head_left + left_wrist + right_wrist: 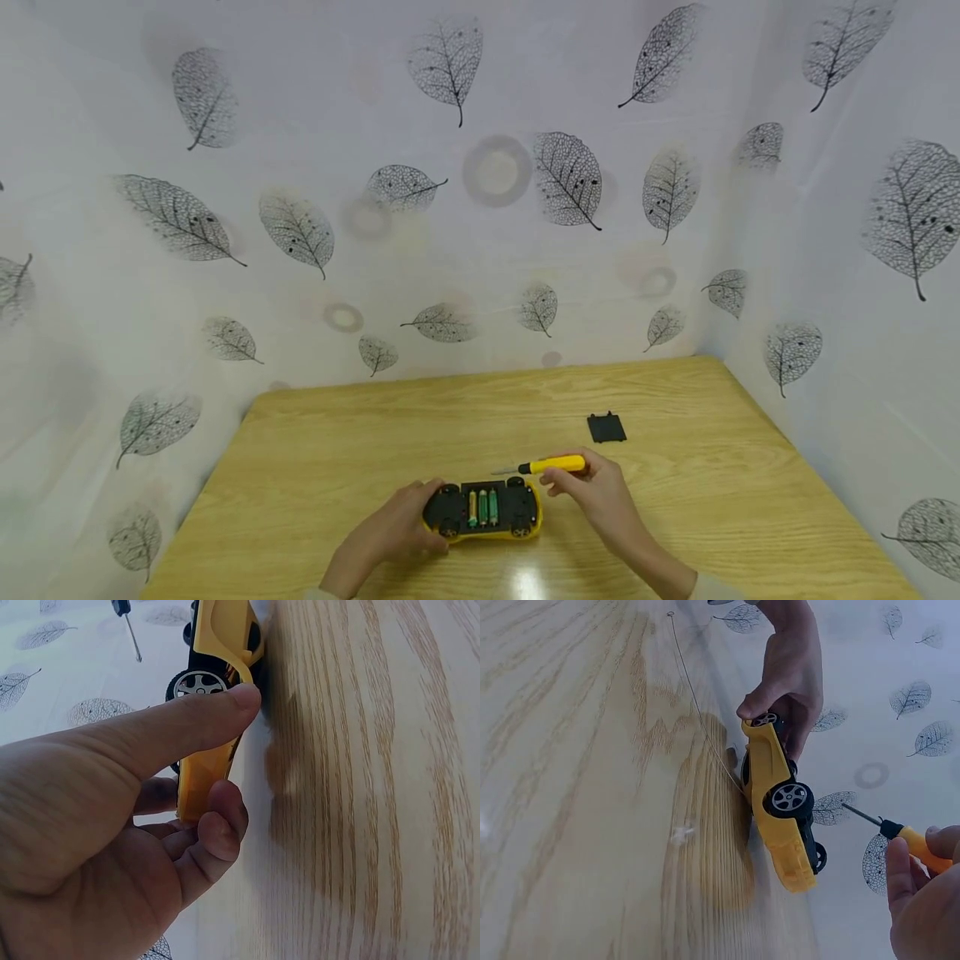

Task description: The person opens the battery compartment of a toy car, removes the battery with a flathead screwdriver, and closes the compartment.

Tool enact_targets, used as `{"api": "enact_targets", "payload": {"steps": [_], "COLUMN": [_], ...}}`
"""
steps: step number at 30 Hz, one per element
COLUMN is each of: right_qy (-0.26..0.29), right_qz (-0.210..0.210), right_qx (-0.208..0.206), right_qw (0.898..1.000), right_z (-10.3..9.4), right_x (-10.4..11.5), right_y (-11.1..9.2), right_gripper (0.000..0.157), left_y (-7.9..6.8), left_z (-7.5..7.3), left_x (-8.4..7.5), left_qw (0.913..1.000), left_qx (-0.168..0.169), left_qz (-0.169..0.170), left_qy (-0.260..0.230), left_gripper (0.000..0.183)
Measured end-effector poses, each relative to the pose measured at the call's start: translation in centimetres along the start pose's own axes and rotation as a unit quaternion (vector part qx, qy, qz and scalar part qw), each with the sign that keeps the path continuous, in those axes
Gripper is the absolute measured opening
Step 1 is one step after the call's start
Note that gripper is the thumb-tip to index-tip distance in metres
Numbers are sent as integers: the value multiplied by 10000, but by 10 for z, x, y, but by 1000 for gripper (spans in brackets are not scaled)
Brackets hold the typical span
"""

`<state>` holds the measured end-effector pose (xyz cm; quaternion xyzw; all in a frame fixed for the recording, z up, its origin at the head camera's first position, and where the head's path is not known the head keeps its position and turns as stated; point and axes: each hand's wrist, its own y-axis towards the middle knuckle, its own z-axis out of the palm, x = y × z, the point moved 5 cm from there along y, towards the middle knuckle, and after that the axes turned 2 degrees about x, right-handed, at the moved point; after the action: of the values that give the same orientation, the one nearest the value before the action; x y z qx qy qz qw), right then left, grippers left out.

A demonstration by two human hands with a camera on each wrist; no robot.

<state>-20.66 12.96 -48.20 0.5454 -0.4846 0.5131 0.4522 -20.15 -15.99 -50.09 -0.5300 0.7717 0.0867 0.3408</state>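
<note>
A yellow toy car [517, 507] lies upside down on the table, its black underside facing up. Three green batteries [483, 507] sit side by side in its uncovered battery compartment. My left hand [397, 523] grips one end of the car, thumb along the near side by a wheel [199, 684] and fingers around the end. My right hand [600, 492] holds a screwdriver [557, 464] by its yellow handle, beyond the car's far right corner. Its metal shaft points left, apart from the car in the right wrist view.
A black battery cover [606, 427] with small tabs lies farther back on the wooden table [360, 433], to the right. A thin wire [694, 694] runs from the car along the tabletop. Leaf-patterned curtain [480, 250] closes off the back and sides.
</note>
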Motion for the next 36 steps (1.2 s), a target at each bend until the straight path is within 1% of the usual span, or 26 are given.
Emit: {"api": "enact_targets", "payload": {"steps": [4,9,12,16,20,26,30,33,36], "right_qy": [-16,-293,-388,-354,-397,-547,-778,-1034,-1260], "right_qz": [-263,-699,-795,-874,-1092,-1470,-1635,-1805,-2055], "right_qx": [162,129,177,320,450,530,586,658,744], "right_qw": [9995,9970,9959,9950,9922,9862,9817,9759,9677], "right_z": [5,10,14,20,24,27,29,31,33], "right_x": [-1,-2,-4,-6,-5,-2,0,3,8], "right_y": [7,13,16,19,19,16,16,17,16], "right_gripper": [30,23,20,22,22,19,18,17,16], "left_y": [-1,0,0,1,0,1,2,2,2], "left_z": [-1,-1,-1,-1,-1,0,1,1,1], "left_x": [-1,-2,-2,-3,-4,-5,-4,-3,-3], "left_qw": [10000,9999,9999,9998,9997,9997,9998,9998,9998], "left_qx": [-18,-16,8,17,34,24,47,87,109], "left_qz": [72,118,156,197,227,227,189,172,151], "left_qy": [-4,12,2,-12,-9,12,11,-4,-19], "left_gripper": [76,75,74,72,71,72,72,73,73]}}
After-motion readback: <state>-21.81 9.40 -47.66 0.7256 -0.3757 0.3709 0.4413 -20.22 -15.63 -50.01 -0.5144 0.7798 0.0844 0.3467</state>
